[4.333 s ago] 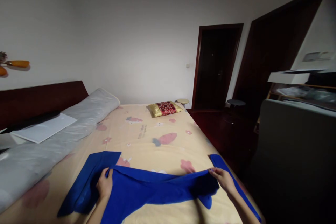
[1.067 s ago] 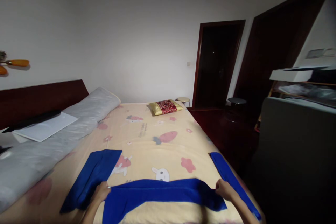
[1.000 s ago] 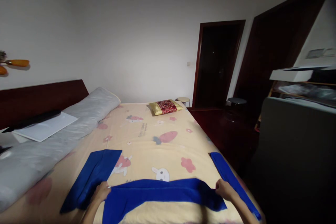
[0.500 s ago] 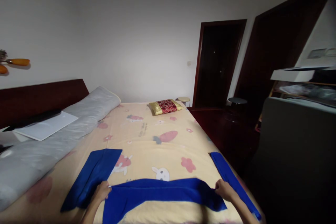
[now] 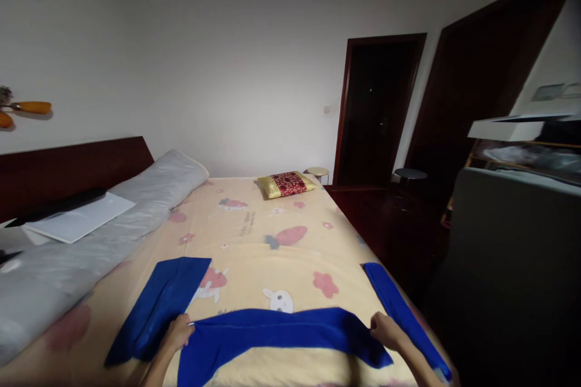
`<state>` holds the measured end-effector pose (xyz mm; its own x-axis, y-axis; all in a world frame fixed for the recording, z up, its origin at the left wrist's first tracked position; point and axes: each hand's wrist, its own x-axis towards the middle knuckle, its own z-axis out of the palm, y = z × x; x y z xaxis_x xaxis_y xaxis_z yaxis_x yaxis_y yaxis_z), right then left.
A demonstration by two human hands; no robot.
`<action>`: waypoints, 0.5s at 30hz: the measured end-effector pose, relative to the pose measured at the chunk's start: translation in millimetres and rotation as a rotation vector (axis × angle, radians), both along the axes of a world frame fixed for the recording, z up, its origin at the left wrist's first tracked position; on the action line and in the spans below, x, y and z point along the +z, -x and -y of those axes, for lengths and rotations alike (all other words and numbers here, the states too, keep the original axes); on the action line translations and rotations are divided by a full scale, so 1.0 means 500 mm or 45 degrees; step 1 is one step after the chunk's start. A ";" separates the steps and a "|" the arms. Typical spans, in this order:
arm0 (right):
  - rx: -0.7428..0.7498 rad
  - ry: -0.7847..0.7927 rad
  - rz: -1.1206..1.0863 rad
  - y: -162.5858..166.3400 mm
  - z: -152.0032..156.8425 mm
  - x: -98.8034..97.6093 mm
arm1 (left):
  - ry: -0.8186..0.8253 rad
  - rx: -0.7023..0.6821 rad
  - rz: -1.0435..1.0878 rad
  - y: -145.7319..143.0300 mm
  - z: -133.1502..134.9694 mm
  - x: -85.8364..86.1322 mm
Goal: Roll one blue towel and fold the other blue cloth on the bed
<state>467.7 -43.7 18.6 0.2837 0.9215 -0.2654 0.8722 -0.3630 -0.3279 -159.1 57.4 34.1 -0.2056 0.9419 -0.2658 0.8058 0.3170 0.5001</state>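
the left hand (image 5: 178,334) and right hand (image 5: 384,331) each pinch an end of the blue cloth (image 5: 276,329), apparently thumb over fingers, which holds its folded edge taut. it lies flat across the near end of the bed (image 5: 254,236), flaps spread outward.

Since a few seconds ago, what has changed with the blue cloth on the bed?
The left hand and right hand drew the folded edge of the blue cloth back toward the person, uncovering the rabbit print on the bedsheet. Both kept their grip; the red-and-gold pillow stayed put.
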 end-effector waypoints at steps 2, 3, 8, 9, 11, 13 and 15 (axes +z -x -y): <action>0.005 0.003 0.003 -0.001 0.000 -0.005 | -0.002 0.003 -0.008 0.000 0.001 -0.005; 0.005 0.003 0.005 -0.002 0.000 -0.007 | -0.002 0.004 -0.011 0.000 0.001 -0.007; 0.016 0.011 0.012 -0.003 0.001 -0.010 | 0.005 -0.001 -0.012 0.000 0.001 -0.009; 0.020 0.012 0.011 -0.003 0.001 -0.010 | 0.006 -0.003 -0.010 0.000 0.002 -0.008; 0.024 0.011 0.008 -0.002 0.001 -0.008 | 0.006 -0.006 -0.007 -0.002 0.003 -0.006; 0.023 0.007 0.006 -0.002 0.002 -0.007 | 0.007 -0.007 -0.009 -0.004 0.004 -0.004; 0.018 0.002 0.006 -0.002 0.002 -0.006 | 0.011 -0.006 -0.017 -0.007 0.005 -0.003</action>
<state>468.5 -44.7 15.8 0.2716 0.9250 -0.2658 0.8789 -0.3509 -0.3232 -155.7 55.1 32.7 -0.2045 0.9405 -0.2714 0.8138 0.3174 0.4868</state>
